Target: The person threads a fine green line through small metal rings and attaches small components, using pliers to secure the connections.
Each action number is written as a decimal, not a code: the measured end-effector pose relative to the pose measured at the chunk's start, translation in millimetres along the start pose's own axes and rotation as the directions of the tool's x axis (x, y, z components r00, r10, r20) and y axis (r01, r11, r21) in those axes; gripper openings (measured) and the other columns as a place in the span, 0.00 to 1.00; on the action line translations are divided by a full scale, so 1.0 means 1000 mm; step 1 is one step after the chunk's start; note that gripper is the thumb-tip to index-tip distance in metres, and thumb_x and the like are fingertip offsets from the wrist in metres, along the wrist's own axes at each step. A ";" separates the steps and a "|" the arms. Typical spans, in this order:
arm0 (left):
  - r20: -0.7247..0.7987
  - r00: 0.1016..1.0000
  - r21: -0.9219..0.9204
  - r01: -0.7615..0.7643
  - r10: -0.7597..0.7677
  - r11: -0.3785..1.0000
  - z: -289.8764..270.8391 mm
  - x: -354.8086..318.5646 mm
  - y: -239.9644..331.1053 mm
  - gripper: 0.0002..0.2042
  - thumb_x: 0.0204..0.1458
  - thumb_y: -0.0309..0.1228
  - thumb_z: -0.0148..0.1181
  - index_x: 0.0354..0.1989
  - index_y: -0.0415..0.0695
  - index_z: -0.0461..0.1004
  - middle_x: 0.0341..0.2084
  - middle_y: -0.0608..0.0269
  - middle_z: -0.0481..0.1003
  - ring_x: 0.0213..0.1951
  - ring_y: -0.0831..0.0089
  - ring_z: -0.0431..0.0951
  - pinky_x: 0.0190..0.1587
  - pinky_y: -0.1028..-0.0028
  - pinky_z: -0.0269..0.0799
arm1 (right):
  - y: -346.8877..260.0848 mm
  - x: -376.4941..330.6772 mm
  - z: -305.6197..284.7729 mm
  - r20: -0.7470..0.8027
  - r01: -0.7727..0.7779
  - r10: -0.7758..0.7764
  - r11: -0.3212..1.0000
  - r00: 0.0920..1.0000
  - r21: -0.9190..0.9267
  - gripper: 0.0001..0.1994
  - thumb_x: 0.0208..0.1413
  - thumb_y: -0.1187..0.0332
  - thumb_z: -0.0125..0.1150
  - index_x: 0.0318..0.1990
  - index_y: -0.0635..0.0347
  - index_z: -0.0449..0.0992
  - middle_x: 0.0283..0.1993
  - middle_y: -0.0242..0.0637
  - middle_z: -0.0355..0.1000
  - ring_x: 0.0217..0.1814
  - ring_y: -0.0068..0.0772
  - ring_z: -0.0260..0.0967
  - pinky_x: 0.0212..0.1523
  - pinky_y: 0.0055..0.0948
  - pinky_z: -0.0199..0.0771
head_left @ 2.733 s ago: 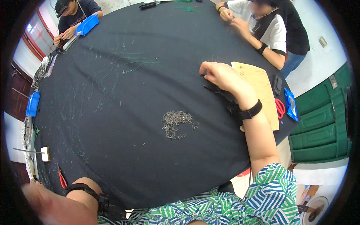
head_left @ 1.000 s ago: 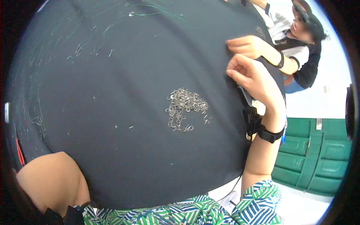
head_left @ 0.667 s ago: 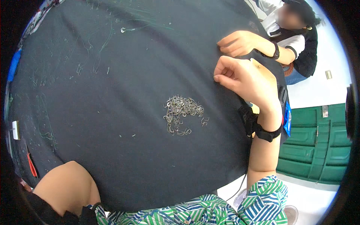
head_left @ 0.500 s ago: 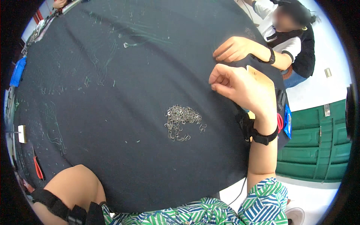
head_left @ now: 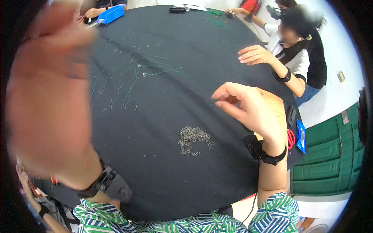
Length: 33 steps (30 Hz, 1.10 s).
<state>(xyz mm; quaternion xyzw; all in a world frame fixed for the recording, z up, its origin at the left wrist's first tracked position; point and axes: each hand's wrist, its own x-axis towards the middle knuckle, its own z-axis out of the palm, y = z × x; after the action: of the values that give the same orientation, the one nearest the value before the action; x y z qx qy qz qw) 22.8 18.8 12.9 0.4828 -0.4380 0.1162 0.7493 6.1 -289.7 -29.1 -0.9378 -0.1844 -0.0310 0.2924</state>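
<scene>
Our right hand (head_left: 252, 110) hovers over the black-covered counter (head_left: 163, 97), fingers (head_left: 225, 90) loosely curled with thumb and forefinger drawn near each other; we cannot tell whether they pinch anything. Our left hand (head_left: 46, 93) is raised close to the camera, blurred, its fingers apparently spread and empty. The small pile of metal rings (head_left: 192, 139) lies on the counter just left of and below the right hand, untouched. Loose wire pieces (head_left: 124, 89) lie scattered farther out. A co-worker's hand (head_left: 254, 54) rests on the far edge.
</scene>
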 end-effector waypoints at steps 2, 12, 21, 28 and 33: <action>-0.022 0.986 0.131 0.168 -0.166 0.977 0.015 0.009 -0.024 0.20 0.65 0.41 0.44 0.53 0.39 0.71 0.47 0.57 0.73 0.47 0.72 0.73 0.40 0.75 0.70 | -0.011 0.005 0.010 -0.001 0.084 -0.085 0.986 0.996 0.146 0.08 0.53 0.75 0.63 0.41 0.61 0.75 0.33 0.40 0.77 0.35 0.30 0.78 0.36 0.28 0.75; 0.195 0.578 0.258 0.750 -0.793 0.610 0.044 0.001 -0.091 0.16 0.65 0.39 0.50 0.50 0.38 0.73 0.29 0.68 0.77 0.30 0.85 0.75 0.24 0.84 0.70 | -0.020 -0.002 0.001 -0.137 0.098 -0.055 0.939 0.989 0.329 0.08 0.53 0.75 0.64 0.39 0.63 0.73 0.29 0.36 0.78 0.31 0.24 0.77 0.33 0.24 0.74; 0.022 0.746 0.757 0.422 -0.665 0.499 0.014 0.013 -0.045 0.09 0.56 0.32 0.63 0.32 0.38 0.78 0.19 0.74 0.70 0.22 0.87 0.64 0.23 0.83 0.56 | -0.009 0.006 0.007 -0.196 0.101 -0.025 0.916 0.980 0.389 0.06 0.55 0.74 0.65 0.38 0.63 0.74 0.30 0.32 0.76 0.33 0.19 0.74 0.34 0.20 0.72; 0.132 0.780 0.409 0.520 -0.612 0.750 0.041 -0.007 -0.091 0.16 0.64 0.37 0.51 0.54 0.38 0.71 0.44 0.56 0.76 0.44 0.73 0.77 0.38 0.75 0.77 | -0.010 0.008 0.017 -0.126 0.090 -0.002 0.711 0.992 0.698 0.06 0.57 0.71 0.64 0.37 0.62 0.74 0.35 0.29 0.76 0.35 0.16 0.72 0.36 0.17 0.72; 0.254 0.518 -0.033 0.849 -0.817 0.528 0.047 -0.007 -0.095 0.17 0.66 0.41 0.48 0.52 0.40 0.71 0.34 0.60 0.78 0.37 0.76 0.78 0.33 0.78 0.76 | -0.009 0.008 0.010 -0.144 0.072 0.040 0.717 0.989 0.694 0.06 0.57 0.70 0.64 0.37 0.62 0.74 0.35 0.30 0.76 0.34 0.17 0.71 0.35 0.18 0.72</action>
<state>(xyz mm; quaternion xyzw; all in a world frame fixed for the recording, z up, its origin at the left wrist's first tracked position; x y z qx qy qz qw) 50.0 -66.3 -44.0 0.5840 -0.2355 -0.3424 0.6973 10.3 -274.8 -31.2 -0.7522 -0.1683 -0.0315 0.6363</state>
